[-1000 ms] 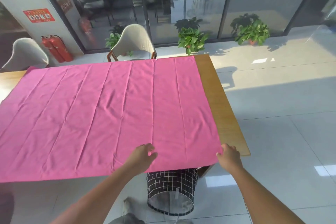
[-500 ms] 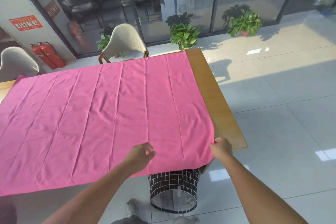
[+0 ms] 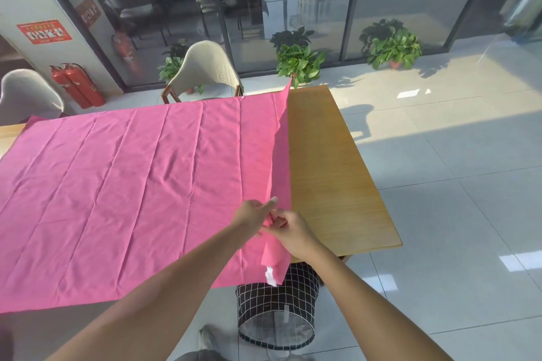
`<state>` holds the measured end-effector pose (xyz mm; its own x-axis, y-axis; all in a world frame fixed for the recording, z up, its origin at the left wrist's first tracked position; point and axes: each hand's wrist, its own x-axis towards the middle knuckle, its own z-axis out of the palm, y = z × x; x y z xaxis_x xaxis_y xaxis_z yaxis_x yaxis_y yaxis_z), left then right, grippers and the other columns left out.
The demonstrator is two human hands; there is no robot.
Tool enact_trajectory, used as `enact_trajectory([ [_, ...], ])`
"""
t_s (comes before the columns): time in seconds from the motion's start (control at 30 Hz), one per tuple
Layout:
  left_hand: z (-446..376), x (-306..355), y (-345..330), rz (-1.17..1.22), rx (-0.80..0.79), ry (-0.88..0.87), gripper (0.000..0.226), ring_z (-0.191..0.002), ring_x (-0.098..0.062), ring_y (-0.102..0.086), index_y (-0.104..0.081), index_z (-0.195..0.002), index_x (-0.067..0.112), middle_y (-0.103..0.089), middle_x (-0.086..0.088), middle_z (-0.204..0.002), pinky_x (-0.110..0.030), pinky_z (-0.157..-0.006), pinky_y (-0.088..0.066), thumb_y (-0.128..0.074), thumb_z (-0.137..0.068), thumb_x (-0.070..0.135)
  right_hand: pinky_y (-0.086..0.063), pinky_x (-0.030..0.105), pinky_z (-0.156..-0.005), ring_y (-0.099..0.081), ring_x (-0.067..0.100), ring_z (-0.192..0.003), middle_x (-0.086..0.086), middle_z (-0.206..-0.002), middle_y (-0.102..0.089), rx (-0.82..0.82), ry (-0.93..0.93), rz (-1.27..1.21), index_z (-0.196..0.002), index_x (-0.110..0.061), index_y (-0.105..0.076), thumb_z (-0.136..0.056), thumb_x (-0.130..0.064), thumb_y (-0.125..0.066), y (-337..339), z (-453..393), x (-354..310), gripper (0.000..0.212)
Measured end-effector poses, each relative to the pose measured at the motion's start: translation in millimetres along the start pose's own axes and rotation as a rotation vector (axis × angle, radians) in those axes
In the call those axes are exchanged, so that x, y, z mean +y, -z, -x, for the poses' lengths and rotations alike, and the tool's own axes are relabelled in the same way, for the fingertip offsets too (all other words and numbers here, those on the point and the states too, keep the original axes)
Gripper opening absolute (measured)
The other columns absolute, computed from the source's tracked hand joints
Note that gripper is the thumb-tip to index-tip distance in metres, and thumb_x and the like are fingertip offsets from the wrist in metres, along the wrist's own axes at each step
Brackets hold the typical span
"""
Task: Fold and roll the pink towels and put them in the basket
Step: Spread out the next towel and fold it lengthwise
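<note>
A large pink towel (image 3: 132,184) lies spread over the wooden table (image 3: 331,173). Its right edge is lifted off the table and stands up as a ridge running toward the far corner. My right hand (image 3: 290,231) pinches the near part of that raised edge. My left hand (image 3: 255,211) is right beside it, fingers touching the same fold. A white label hangs from the towel's near right corner. A black basket (image 3: 275,311) with a white grid pattern stands on the floor below the table's near edge.
Two pale chairs (image 3: 205,70) stand behind the table. Potted plants (image 3: 299,61) and a glass wall are beyond. Red fire extinguishers (image 3: 76,85) stand at the far left. Tiled floor (image 3: 454,184) lies to the right.
My right hand has lifted the towel's right edge and carried it left, uncovering the table's right strip. Both hands have come together at the fold.
</note>
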<state>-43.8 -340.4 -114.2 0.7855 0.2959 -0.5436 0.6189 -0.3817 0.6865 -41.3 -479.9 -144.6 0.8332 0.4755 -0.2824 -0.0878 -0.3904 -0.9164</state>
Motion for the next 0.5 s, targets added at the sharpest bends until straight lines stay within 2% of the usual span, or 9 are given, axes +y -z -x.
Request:
enact_trajectory([
  [0.07, -2.9, 0.4, 6.0, -0.04, 0.082, 0.01, 0.038, -0.074, -0.028, -0.075, -0.069, -0.084, 0.009, -0.076, -0.009, -0.079, -0.044, -0.072, -0.064, -0.067, -0.094, 0.046, -0.051, 0.021, -0.07, -0.064, 0.007, -0.079, -0.006, -0.087, -0.07, -0.036, 0.06, 0.001, -0.094, -0.028, -0.07, -0.094, -0.03, -0.068, -7.2, -0.5, -1.1, 0.003],
  [0.13, -5.5, -1.0, 13.5, -0.054, 0.137, 0.034, 0.023, -0.072, -0.031, -0.075, -0.07, -0.089, 0.005, -0.076, -0.013, -0.076, -0.047, -0.071, -0.064, -0.065, -0.094, 0.027, -0.048, 0.017, -0.07, -0.061, 0.003, -0.076, -0.01, -0.084, -0.069, -0.075, 0.084, -0.009, -0.093, -0.031, -0.071, -0.095, -0.031, -0.067, -11.9, -2.1, -3.1, 0.005],
  [0.17, -7.0, -2.6, 17.2, -0.054, 0.158, 0.052, 0.018, -0.071, -0.032, -0.075, -0.07, -0.089, 0.003, -0.076, -0.016, -0.077, -0.047, -0.07, -0.063, -0.06, -0.092, 0.017, -0.049, 0.018, -0.072, -0.062, 0.006, -0.079, -0.01, -0.086, -0.07, -0.087, 0.08, -0.014, -0.096, -0.032, -0.073, -0.095, -0.033, -0.066, -13.9, -3.6, -3.8, 0.007],
  [0.23, -9.7, -7.3, 24.3, -0.073, 0.189, 0.064, 0.02, -0.071, -0.034, -0.074, -0.069, -0.085, 0.001, -0.075, -0.02, -0.08, -0.046, -0.069, -0.063, -0.05, -0.088, 0.006, -0.053, 0.023, -0.081, -0.066, 0.009, -0.09, -0.01, -0.096, -0.072, -0.077, 0.023, -0.018, -0.106, -0.028, -0.074, -0.094, -0.038, -0.066, -17.6, -8.8, -3.9, 0.017],
  [0.27, -10.9, -10.2, 28.1, -0.096, 0.201, 0.055, 0.021, -0.074, -0.036, -0.074, -0.068, -0.084, 0.002, -0.074, -0.02, -0.082, -0.044, -0.069, -0.063, -0.047, -0.087, 0.006, -0.054, 0.022, -0.081, -0.067, 0.008, -0.092, -0.009, -0.098, -0.073, -0.051, -0.024, -0.023, -0.11, -0.026, -0.073, -0.095, -0.039, -0.065, -19.2, -12.8, -4.1, 0.022],
  [0.37, -17.0, -24.5, 42.7, -0.176, 0.211, 0.037, 0.022, -0.084, -0.038, -0.069, -0.063, -0.082, 0.003, -0.071, -0.02, -0.087, -0.04, -0.065, -0.053, -0.042, -0.087, 0.008, -0.053, 0.018, -0.07, -0.068, 0.005, -0.081, -0.008, -0.094, -0.072, 0.097, -0.107, -0.002, -0.118, -0.02, -0.067, -0.099, -0.031, -0.058, -23.7, -32.7, -5.7, 0.024],
  [0.43, -22.7, -34.7, 55.2, -0.222, 0.194, 0.013, 0.023, -0.085, -0.038, -0.067, -0.063, -0.087, 0.001, -0.07, -0.019, -0.089, -0.038, -0.063, -0.047, -0.041, -0.09, 0.011, -0.054, 0.026, -0.08, -0.067, 0.009, -0.09, -0.006, -0.104, -0.07, 0.184, -0.126, 0.053, -0.125, -0.022, -0.062, -0.1, -0.034, -0.055, -27.9, -51.8, -13.9, 0.029],
  [0.5, -29.2, -45.4, 67.3, -0.252, 0.17, -0.02, 0.024, -0.082, -0.037, -0.065, -0.062, -0.089, 0.003, -0.068, -0.015, -0.085, -0.035, -0.06, -0.042, -0.041, -0.092, 0.014, -0.048, 0.027, -0.083, -0.061, 0.01, -0.103, -0.005, -0.117, -0.065, 0.181, -0.126, 0.119, -0.135, -0.027, -0.055, -0.099, -0.04, -0.052, -37.0, -74.9, -24.4, 0.039],
])
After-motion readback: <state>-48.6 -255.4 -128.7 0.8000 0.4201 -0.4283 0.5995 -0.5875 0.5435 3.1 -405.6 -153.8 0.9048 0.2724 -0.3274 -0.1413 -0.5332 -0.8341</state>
